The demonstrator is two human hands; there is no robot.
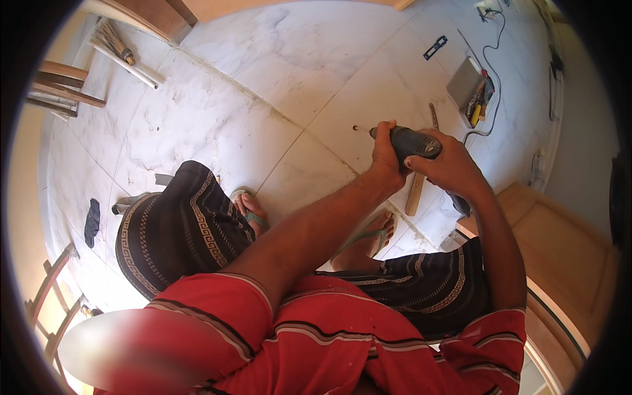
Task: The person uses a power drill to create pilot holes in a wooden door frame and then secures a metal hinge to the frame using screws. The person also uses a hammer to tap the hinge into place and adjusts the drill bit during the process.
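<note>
A dark power drill [415, 141] is held in both hands, pointing left toward a small dark hole [355, 128] in the white marble-patterned floor [289, 66]. My left hand [388, 151] is wrapped round the front part of the drill. My right hand [447, 164] grips it farther back. Partly hidden under the drill, a narrow wooden strip [413, 197] lies on the floor.
At the right are a grey tray [461, 85] with tools, a cord [490, 72], a spirit level [434, 48] and a wooden panel [540, 243]. A brush [115, 39], white tube [131, 69], wooden pieces [66, 89] and black cloth [92, 220] are at the left.
</note>
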